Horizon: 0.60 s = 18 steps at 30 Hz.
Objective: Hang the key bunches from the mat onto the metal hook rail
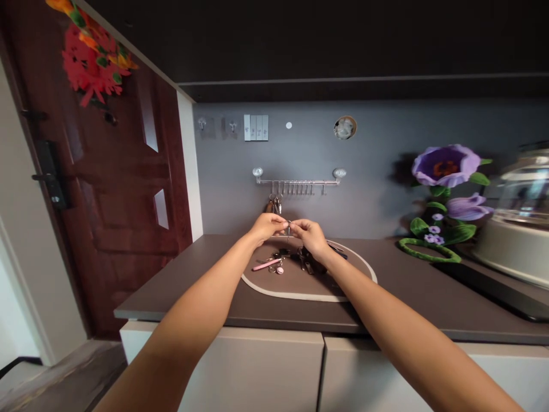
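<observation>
Above the oval mat (295,296), my left hand (266,225) and my right hand (311,233) meet, both with fingers pinched. Between the fingertips is a small metal key ring (289,224), and a thin piece like a key hangs below it; its details are too small to make out. On the mat under my hands lie a pink stick-shaped keychain (266,264), a small pink bell (280,270) and a cluster of dark keys (307,262), partly hidden by my right hand. Behind my left hand, keys (275,203) hang from the clear hook rail (300,182).
The rail is fixed to the grey back wall by two suction cups. A purple flower ornament (446,166) and a glass-topped appliance (510,240) stand at the right on the counter (184,286). A dark cabinet (326,46) overhangs. At left is a red-brown door (115,229).
</observation>
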Motion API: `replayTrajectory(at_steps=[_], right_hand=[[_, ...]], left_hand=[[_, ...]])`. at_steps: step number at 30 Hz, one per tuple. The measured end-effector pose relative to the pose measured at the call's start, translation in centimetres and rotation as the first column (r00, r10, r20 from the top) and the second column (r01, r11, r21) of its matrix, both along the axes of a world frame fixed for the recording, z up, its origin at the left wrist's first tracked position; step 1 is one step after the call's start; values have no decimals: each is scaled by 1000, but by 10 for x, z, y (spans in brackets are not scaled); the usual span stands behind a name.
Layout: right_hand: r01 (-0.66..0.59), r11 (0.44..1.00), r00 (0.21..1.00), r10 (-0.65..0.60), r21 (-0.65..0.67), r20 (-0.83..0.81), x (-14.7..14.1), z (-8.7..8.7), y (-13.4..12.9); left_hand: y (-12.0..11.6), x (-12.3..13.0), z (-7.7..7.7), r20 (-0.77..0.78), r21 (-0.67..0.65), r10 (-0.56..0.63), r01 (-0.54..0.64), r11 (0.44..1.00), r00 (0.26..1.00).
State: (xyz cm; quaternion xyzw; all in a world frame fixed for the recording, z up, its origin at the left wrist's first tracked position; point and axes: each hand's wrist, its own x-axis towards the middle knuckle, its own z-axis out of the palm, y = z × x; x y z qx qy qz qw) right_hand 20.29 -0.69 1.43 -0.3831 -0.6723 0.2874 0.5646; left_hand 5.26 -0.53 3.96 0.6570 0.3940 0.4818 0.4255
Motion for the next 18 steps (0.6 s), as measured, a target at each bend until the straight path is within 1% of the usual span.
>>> replayTrajectory(at_steps=[4, 7, 9, 11, 12, 14, 18], right_hand=[[-15, 998, 995, 8, -62, -100, -3, 1, -3], [-29, 994, 979, 7, -104, -205, -6, 5, -2], [-41, 991, 959, 5, -124, -282, -8, 11, 0], [-45, 988, 943, -7, -148, -333, -10, 19, 4], [-45, 986, 937, -14, -160, -349, -12, 24, 7], [-47, 983, 927, -23, -179, -373, -15, 34, 13], [-25, 978, 906, -64, -205, -418, -24, 56, 27]], left_hand=[[1, -1, 1, -75, 62, 32, -28, 998, 997], [3, -6, 4, -187, 152, 121, -93, 984, 975], [4, -10, 6, -314, 241, 229, -155, 958, 921], [5, -14, 7, -449, 320, 325, -190, 928, 832], [6, -16, 7, -506, 341, 354, -195, 920, 786], [8, -19, 7, -587, 365, 377, -182, 913, 716], [9, -22, 5, -661, 384, 379, -142, 912, 648]])
